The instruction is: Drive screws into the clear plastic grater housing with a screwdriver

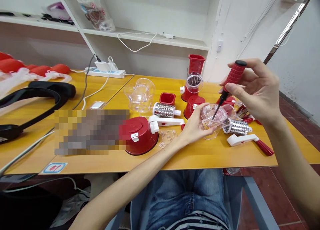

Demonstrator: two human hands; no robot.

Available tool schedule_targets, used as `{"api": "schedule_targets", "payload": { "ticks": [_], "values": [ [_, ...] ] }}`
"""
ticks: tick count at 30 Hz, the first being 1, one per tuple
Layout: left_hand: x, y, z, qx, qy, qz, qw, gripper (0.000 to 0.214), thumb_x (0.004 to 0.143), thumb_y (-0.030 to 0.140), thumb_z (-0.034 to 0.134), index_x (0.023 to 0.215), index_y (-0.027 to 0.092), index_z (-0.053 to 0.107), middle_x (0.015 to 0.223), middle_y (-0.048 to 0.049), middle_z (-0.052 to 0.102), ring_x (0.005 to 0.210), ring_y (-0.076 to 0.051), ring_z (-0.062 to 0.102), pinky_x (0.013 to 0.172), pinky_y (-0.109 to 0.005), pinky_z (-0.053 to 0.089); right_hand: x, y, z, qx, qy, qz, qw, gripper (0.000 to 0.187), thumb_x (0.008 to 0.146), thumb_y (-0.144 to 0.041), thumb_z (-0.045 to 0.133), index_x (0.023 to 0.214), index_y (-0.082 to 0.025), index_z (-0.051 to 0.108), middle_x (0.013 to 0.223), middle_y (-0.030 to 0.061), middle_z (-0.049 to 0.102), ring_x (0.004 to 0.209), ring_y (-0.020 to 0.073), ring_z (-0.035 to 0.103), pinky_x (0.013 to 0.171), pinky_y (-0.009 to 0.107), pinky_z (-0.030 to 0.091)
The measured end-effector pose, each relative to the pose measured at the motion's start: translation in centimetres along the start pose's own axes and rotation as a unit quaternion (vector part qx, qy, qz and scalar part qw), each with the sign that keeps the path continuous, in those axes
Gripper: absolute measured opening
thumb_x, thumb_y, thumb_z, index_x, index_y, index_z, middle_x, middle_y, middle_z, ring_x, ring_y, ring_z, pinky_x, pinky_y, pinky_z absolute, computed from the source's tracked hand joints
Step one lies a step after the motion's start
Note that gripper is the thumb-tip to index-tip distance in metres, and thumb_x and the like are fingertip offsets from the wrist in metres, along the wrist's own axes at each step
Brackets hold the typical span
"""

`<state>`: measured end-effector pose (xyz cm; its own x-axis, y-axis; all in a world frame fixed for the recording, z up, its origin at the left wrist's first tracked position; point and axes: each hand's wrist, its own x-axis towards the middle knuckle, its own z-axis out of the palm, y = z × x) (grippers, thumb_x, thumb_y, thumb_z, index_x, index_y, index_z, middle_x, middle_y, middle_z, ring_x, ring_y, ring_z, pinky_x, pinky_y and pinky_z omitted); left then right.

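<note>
In my right hand [260, 86] is a screwdriver [235, 76] with a red and black handle, its dark shaft slanting down to the left. The tip meets, or is just over, a clear plastic housing [210, 121], which my left hand [196, 125] grips from the left side. Close to my left wrist lies a small clear plate [168, 138] with several screws on it. A red base [140, 135] stands left of that, beside a white crank handle [166, 121]. To the right of the housing are a metal grater drum [237, 127] and another crank handle [243, 140] with a red grip.
An assembled red drum grater [196, 76] stands at the back. Another clear housing [140, 93], a red hopper [167, 98] and a drum [163, 109] sit left of centre. Cables run from a power strip [107, 72]. A black headset-like frame [55, 93] lies far left.
</note>
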<state>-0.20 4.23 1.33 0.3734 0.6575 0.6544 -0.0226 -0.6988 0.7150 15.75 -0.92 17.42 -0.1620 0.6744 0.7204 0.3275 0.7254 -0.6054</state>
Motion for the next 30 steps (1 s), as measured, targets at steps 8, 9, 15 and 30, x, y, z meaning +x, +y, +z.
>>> {"api": "schedule_targets", "payload": {
  "ticks": [8,9,15,30],
  "values": [
    [-0.01,0.1,0.18,0.003,0.003,-0.004,1.0,0.085,0.072,0.03,0.085,0.143,0.023,0.038,0.146,-0.0151,0.053,0.136,-0.034,0.055,0.117,-0.056,0.043,-0.04,0.6,0.21,-0.024,-0.025,0.015,0.999,0.035,0.085,-0.026,0.077,0.116,-0.026,0.062,0.104,0.0007,0.074,0.089,0.0164,0.076,0.075,0.031,0.068],
    [0.01,0.1,0.18,0.002,0.001,-0.002,1.0,0.085,0.072,0.03,0.085,0.143,0.023,0.038,0.146,-0.0151,0.053,0.136,-0.034,0.055,0.117,-0.056,0.043,0.01,0.61,0.2,-0.027,-0.022,0.015,0.999,0.034,0.085,-0.025,0.077,0.115,-0.026,0.062,0.106,0.0009,0.074,0.089,0.0163,0.076,0.075,0.032,0.068],
    [0.19,0.07,0.09,-0.002,-0.008,0.011,1.0,0.085,0.073,0.029,0.084,0.144,0.023,0.038,0.148,-0.015,0.052,0.136,-0.033,0.054,0.118,-0.056,0.042,-0.05,0.63,0.1,-0.022,-0.008,0.02,1.0,0.031,0.085,-0.022,0.076,0.112,-0.026,0.061,0.103,0.0004,0.075,0.09,0.0172,0.077,0.078,0.034,0.069],
    [0.33,0.4,-0.05,0.004,-0.019,0.008,1.0,0.084,0.075,0.032,0.082,0.145,0.022,0.037,0.148,-0.0166,0.052,0.136,-0.034,0.055,0.117,-0.057,0.043,-0.51,0.98,0.39,-0.063,0.03,0.033,0.997,0.033,0.082,-0.036,0.078,0.097,-0.027,0.05,0.087,-0.0017,0.064,0.076,0.0134,0.066,0.067,0.031,0.063]
  ]
}}
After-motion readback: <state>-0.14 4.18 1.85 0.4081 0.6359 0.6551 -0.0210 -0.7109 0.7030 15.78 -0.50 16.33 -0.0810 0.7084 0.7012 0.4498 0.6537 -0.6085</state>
